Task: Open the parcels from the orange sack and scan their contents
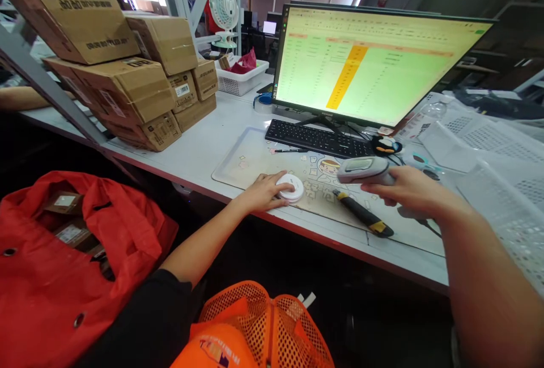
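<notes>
My left hand [266, 191] rests on the desk mat [246, 158], its fingers curled around a small white round device [293, 187]. My right hand [402, 189] grips a grey-white handheld barcode scanner [364, 170], whose head points left toward the round device. A black and yellow utility knife [363, 213] lies on the mat just below the scanner, between my two hands.
A monitor [374, 62] with a green spreadsheet stands behind a black keyboard [318, 138]. Several stacked cardboard boxes [127, 79] fill the left of the table. A red bag [63, 254] holding small boxes sits lower left. White mesh baskets [501, 186] lie on the right.
</notes>
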Tool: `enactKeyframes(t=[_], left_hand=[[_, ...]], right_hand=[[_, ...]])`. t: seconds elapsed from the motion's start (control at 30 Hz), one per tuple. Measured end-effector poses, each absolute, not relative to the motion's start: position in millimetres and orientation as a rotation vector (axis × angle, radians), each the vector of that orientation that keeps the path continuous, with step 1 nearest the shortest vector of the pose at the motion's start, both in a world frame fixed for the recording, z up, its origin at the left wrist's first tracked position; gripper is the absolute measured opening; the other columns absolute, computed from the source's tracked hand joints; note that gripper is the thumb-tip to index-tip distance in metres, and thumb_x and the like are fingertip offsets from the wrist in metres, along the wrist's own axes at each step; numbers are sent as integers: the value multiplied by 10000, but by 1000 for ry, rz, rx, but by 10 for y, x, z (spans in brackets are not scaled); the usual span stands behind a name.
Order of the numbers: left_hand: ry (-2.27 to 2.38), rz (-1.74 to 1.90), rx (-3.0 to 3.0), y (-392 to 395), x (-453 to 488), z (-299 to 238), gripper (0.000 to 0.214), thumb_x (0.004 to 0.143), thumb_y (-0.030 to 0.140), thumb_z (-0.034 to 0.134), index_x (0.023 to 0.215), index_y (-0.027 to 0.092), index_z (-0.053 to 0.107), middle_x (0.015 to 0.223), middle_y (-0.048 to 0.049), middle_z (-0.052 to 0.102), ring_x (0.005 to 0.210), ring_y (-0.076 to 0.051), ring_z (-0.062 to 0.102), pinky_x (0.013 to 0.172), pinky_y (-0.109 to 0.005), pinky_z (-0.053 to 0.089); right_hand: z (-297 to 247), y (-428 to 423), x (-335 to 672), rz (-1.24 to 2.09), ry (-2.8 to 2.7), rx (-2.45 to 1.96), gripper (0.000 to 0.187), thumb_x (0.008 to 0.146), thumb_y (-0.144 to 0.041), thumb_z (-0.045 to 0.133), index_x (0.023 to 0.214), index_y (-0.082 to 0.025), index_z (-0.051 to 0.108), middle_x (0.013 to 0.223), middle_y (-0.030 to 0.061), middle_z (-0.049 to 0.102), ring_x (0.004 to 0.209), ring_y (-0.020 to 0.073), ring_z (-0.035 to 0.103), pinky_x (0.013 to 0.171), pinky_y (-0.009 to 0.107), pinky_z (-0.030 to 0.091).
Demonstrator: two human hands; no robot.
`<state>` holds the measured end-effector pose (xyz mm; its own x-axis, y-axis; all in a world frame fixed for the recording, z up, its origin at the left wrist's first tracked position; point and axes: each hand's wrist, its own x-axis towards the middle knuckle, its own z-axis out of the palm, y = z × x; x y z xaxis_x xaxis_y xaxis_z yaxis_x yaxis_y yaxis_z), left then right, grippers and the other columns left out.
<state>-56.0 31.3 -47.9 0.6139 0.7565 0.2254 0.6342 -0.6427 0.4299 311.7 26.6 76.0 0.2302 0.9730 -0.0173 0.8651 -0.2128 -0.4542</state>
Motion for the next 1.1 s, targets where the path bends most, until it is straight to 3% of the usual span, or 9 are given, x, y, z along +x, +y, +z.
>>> enactKeyframes(t=[0.1,0.17,0.37,0.47,0.57,0.77,0.93,1.03,1.1], left_hand=[[1090,553,2557,313,-560,-475,425,984,464,628,1375,300,645,1677,-156,334,1476,-392,425,1173,-575,349],[1079,542,2570,311,-559,-465,425,980,449,642,1380,302,645,1670,-157,342,1476,-386,428,1175,-567,350],[1060,622,2536,328,-557,-490,424,942,428,699,1350,316,674,1640,-129,397,1470,-387,435,1186,-569,359],[1040,633,2547,340,-558,-532,440,940,436,703,1359,305,666,1643,-152,392,1502,-382,399,1189,-577,357],[1060,654,2522,340,-560,-555,432,920,429,732,1329,301,682,1637,-156,403,1471,-394,440,1181,-588,372],[1055,963,2304,377,-592,-493,637,819,388,833,1396,269,590,1546,-131,520,1418,-329,508,1210,-514,400],[1017,1067,2317,584,-394,-217,808,767,323,858,1478,266,478,1474,-112,573,1388,-333,505,1209,-545,390],[864,1063,2487,766,-101,38,831,757,293,847,1496,267,468,1483,-103,573,1348,-335,508,1187,-535,404],[736,1060,2603,889,107,180,847,754,272,822,1516,266,450,1489,-102,574,1333,-327,514,1176,-514,413]], right_hand=[[1022,239,2792,746,-1962,-2160,443,703,-578,865,945,-226,744,635,45,601,470,174,519,351,271,349],[1094,257,2541,818,-2057,-2090,448,669,-555,899,923,-218,750,608,35,588,427,137,467,324,245,288],[977,389,2138,908,-2191,-1711,281,608,-403,918,741,-247,727,577,17,605,547,179,567,397,248,376],[847,444,2289,710,-2199,-1711,229,661,-407,861,774,-254,733,623,27,649,625,220,615,476,282,437],[660,485,2658,379,-2192,-1914,219,783,-417,747,891,-227,729,820,61,738,770,255,671,653,327,506],[134,372,3449,-154,-1834,-2599,412,976,-444,524,1168,-102,653,1120,233,717,1031,380,700,813,449,536],[29,328,3317,-329,-1765,-2304,564,957,-441,521,1331,-23,583,1314,316,611,1275,447,568,1028,572,479],[150,480,2882,132,-1899,-1747,664,926,-544,579,1455,-146,518,1451,220,564,1315,377,552,1085,552,467],[231,637,2599,637,-1921,-1399,721,886,-628,631,1465,-215,511,1393,159,612,1185,316,635,1001,498,538]])
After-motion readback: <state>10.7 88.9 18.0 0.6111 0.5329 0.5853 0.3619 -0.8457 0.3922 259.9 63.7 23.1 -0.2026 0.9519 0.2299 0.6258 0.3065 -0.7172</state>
